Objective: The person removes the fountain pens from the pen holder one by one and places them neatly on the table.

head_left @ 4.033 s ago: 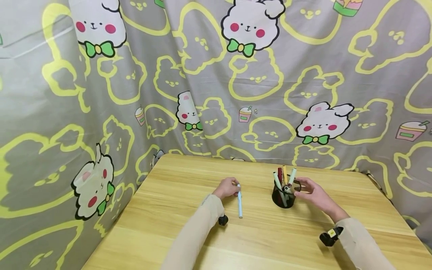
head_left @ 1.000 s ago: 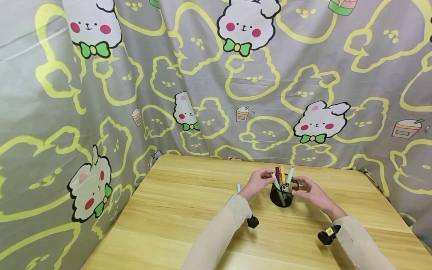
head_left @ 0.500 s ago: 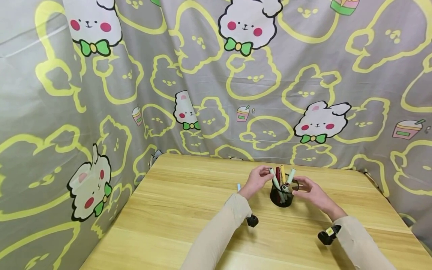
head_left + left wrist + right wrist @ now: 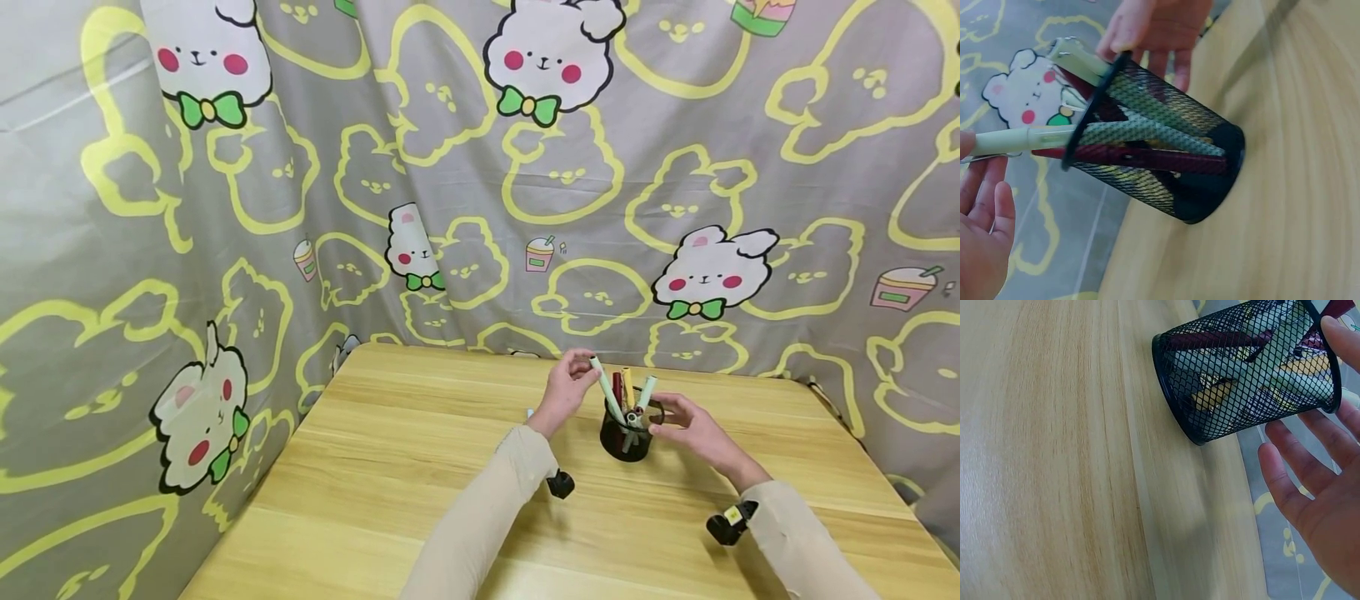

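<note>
The fingers of my left hand [image 4: 566, 390] are pinching the upper end of a slim, pale green, cylindrical pen [image 4: 607, 388], thumb and fingertips parted only by its barrel. That pen is leaning out over the left of the round, black, wire-mesh cup [image 4: 613, 446], its lower part sitting inside. My right hand [image 4: 701, 433] is gripping the cup from its right, thumb at the rim, fingers spreading round the wall.

I am judging the pen to be light, stiff and smooth, probably plastic: hardly fragile, but prone to twisting or sliding in a loose pinch. The bare barrel above the cup's rim is offering the best hold. The cup is looking stiff yet light, probably easy to tip, so its rim is giving the surest steadying point.

Inside the cup, a dark red cylindrical pen [image 4: 617, 385] and a yellow cylindrical pen [image 4: 628, 383] are crowding close. Left of the cup, a light blue pen [image 4: 529, 413] is lying on the pale wooden bench [image 4: 375, 467], mostly hidden behind my left hand.
</note>
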A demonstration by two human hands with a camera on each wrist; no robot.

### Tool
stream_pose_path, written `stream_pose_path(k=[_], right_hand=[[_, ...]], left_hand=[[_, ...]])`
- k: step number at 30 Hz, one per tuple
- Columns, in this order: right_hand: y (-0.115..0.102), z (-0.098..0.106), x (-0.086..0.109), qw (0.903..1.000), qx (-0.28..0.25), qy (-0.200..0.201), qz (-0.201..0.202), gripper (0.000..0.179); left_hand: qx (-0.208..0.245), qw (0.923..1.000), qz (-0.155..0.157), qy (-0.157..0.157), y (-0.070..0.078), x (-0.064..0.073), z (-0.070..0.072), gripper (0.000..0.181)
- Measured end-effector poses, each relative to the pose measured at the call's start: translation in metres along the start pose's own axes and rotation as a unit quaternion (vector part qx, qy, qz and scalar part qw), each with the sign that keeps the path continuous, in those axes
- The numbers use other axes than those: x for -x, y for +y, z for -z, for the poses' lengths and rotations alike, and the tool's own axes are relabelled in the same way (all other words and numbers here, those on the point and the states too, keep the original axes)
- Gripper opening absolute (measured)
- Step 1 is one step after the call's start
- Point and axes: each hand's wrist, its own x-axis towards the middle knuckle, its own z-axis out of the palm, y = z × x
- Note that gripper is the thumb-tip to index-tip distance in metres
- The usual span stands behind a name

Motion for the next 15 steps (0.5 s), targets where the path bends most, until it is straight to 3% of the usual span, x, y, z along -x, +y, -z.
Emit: stream_pose_path(k=[15], right_hand=[[-0.002,0.000,0.001,1.0000,-0.005,-0.004,0.005,0.062]], left_hand=[[0.023,0.9985,-0.047,0.017,0.031,-0.011,0.031,0.032]])
